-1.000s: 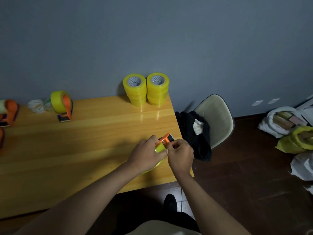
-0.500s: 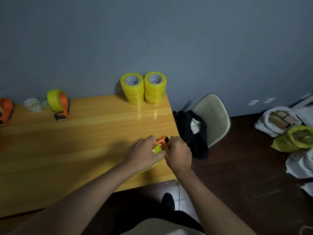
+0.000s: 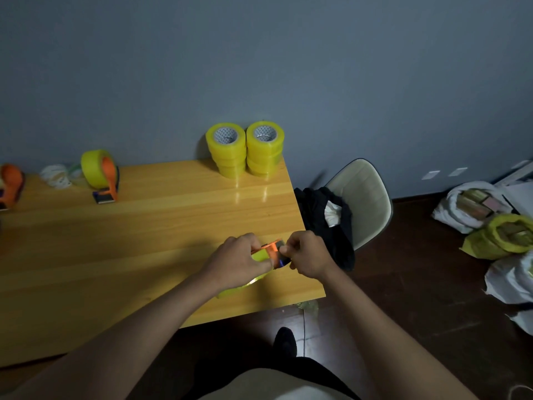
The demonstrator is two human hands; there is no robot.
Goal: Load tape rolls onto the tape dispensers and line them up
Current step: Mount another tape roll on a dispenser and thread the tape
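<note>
Mid-load at lower centre, near table (image 3: 86,255) right edge. Left hand (image 3: 239,262) wrapped round roll (image 3: 261,256) on dispenser (image 3: 272,249); right hand (image 3: 307,256) pinching at dispenser front, probably tape end. Risks: tape end slipping and resticking to roll; dispenser sliding off edge.

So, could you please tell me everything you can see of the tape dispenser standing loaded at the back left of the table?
The loaded tape dispenser stands upright on the wooden table, near the wall at its back left. Its frame is orange, seemingly plastic, curving over a glossy translucent yellow tape roll mounted in it. A dark foot with a pale edge rests on the tabletop toward the camera. Neither hand touches it. A white bundle lies just to its left; whether they touch is unclear.
</note>
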